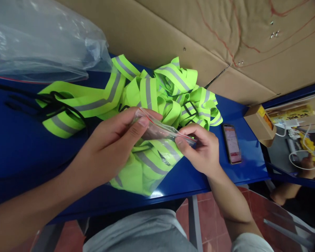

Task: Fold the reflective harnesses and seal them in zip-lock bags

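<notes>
My left hand (112, 143) pinches the left end of the red-lined top edge of a clear zip bag (154, 168). At the right end of that edge, my right hand (201, 147) holds the bag between thumb and fingers. Folded yellow-green straps with grey stripes lie inside the bag, which rests at the front of the blue table (178, 182). Behind both hands is a loose heap of the same reflective straps (148, 91) with black buckles. One strap (94, 105) stretches left towards black cords.
A large clear plastic bag (47, 42) lies at the back left. To the right are a phone (231, 143) and a small cardboard box (261, 124). Brown cardboard (157, 38) stands behind the table. Another person's hand (309, 168) shows at the far right.
</notes>
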The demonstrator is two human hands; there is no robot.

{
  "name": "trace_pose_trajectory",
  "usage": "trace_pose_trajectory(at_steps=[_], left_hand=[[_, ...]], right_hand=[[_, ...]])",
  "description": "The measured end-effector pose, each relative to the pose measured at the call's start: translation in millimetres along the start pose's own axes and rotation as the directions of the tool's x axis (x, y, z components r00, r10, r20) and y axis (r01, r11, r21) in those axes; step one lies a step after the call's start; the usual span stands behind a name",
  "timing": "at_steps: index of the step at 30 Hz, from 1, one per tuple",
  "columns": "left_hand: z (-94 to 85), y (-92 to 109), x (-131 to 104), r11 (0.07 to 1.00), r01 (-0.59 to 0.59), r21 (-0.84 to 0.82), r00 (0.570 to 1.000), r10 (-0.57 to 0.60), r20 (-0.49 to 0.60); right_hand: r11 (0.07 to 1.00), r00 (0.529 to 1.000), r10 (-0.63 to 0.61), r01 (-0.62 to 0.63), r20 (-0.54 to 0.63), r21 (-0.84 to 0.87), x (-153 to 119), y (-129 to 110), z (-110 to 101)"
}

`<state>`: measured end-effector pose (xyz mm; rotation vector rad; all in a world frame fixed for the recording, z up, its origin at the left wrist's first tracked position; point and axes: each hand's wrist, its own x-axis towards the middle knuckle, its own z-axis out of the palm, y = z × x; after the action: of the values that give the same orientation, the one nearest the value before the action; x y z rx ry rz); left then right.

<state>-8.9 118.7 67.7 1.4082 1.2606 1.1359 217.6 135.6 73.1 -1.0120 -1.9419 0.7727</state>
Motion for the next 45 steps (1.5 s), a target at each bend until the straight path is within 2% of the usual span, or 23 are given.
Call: trace_pose_trajectory(at_steps=[4,11,21,29,45], left_hand=[[1.8,-1.7,-0.9,1.0,0.003,-0.006,1.0,-0.003,0.014],[3.3,-1.3,-1.1,1.0,-0.008,-0.011,0.999,0.008,0.033],[5.1,-1.3,-1.5,1.0,-0.004,-0.011,0.999,0.004,0.039],[10.8,-4.2,-3.7,0.997,0.032,-0.069,0.995,-0.025,0.093],[18.1,-12.6,-6.9,0.998,0.051,-0.039,0.979,-0.042,0.199]], right_hand=[[1.0,1.0,0.016,-0.016,0.005,0.001,-1.0,-1.1,0.5],[0.988,0.992,0.115,-0.12,0.055,0.097,1.3,-0.3,1.5],[0.977,0.983,0.173,-0.18,0.069,0.116,0.1,-0.5,4.0],[0.975,0.978,0.182,-0.193,0.1,0.114,-2.8,2.2,6.4],[0.974,0.965,0.188,-0.207,0.183,0.091,-3.1,7.3,9.3]])
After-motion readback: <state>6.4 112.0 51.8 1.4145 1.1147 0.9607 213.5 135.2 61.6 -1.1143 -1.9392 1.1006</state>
